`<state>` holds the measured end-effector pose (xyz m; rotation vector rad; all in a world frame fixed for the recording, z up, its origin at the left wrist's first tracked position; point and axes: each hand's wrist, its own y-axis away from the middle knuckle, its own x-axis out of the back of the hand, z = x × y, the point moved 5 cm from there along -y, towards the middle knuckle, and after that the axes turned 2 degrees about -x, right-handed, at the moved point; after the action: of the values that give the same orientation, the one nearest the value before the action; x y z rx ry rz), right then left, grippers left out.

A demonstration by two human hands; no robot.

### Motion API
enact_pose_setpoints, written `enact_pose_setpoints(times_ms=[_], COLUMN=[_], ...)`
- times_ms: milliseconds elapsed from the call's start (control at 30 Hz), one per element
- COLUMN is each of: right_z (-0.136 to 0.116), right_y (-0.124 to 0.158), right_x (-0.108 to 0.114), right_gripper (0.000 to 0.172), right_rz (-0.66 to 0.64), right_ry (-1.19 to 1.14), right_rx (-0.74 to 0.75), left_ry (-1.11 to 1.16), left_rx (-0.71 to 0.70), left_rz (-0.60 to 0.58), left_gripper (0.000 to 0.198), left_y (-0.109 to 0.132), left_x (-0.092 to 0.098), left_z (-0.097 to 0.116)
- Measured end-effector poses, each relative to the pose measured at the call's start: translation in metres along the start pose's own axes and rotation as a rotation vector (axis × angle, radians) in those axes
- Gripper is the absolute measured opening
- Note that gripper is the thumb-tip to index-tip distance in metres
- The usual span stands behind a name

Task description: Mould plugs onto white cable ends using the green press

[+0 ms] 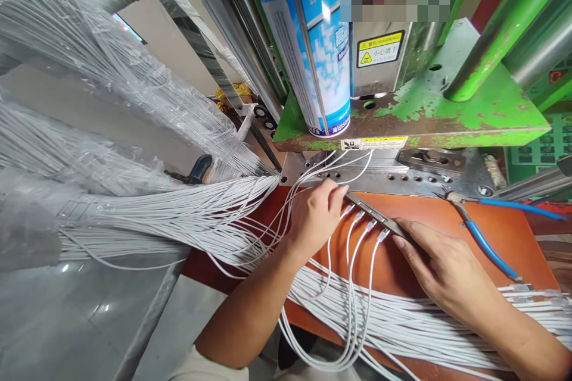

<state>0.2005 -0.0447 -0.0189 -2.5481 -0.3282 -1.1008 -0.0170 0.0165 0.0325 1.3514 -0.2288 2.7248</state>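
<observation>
Hundreds of thin white cables (134,214) sweep in from the left of the frame in long bundles, partly sheathed in clear plastic film (84,53), and fan out towards a reddish-orange work surface (451,214). At top centre, a tall blue-and-white aerosol can (322,65) stands on a green, paint-chipped steel press plate (429,125), left of a yellow warning label (379,49). Under that plate sits a grey steel mould plate (393,181) drilled with rows of small holes. At centre, the curled left hand (315,217) grasps the upper end of a slim steel bar (373,212), fingertips pressed on it. The bar lies aslant on the work surface between the two hands, with four small metal-tipped cable ends (370,225) lined up along its lower edge, their cables looping down to the bottom of the frame. The right hand (447,268) lies with its fingers over the bar's lower end; whether it is gripping cannot be told. Further right, blue-handled pliers (489,244) rest on the surface, just below the mould plate, while more white cables run beneath the right forearm towards the lower right corner.
</observation>
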Motion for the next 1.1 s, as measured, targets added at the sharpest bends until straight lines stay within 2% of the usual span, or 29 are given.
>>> enact_pose_setpoints(times_ms=[33, 133, 200, 367, 600, 767, 900, 1000, 1100], right_z=[0.0, 0.001, 0.001, -0.003, -0.006, -0.005, -0.005, -0.006, -0.007], right_y=[0.0, -0.001, -0.001, -0.005, -0.008, -0.006, -0.006, -0.007, -0.007], right_x=[-0.001, -0.001, -0.001, 0.003, 0.003, 0.0, 0.0, -0.001, -0.004], right_gripper=[0.023, 0.02, 0.018, 0.025, 0.026, 0.026, 0.025, 0.026, 0.026], right_rz=[-0.003, -0.001, 0.006, 0.032, 0.017, -0.027, -0.01, 0.017, 0.031], right_ry=[-0.003, -0.009, -0.004, 0.04, 0.068, 0.049, 0.046, 0.083, 0.122], right_rx=[0.002, 0.004, -0.001, 0.001, 0.013, 0.02, 0.051, 0.051, 0.054], left_ry=[-0.028, -0.107, -0.216, -0.324, -0.287, -0.295, -0.297, -0.367, -0.413], left_rx=[-0.074, -0.293, -0.338, -0.3, -0.325, -0.31, -0.305, -0.271, -0.25], left_rz=[-0.008, -0.21, -0.248, -0.245, -0.242, -0.222, -0.227, -0.272, -0.315], left_gripper=[0.037, 0.035, 0.032, 0.022, 0.023, 0.021, 0.022, 0.022, 0.023], left_y=[0.006, 0.031, 0.045, 0.053, 0.049, 0.051, 0.052, 0.05, 0.042], left_x=[-0.001, -0.023, -0.036, -0.052, -0.059, -0.064, -0.067, -0.064, -0.049], left_z=[0.01, 0.036, 0.044, 0.04, 0.033, 0.034, 0.037, 0.04, 0.045])
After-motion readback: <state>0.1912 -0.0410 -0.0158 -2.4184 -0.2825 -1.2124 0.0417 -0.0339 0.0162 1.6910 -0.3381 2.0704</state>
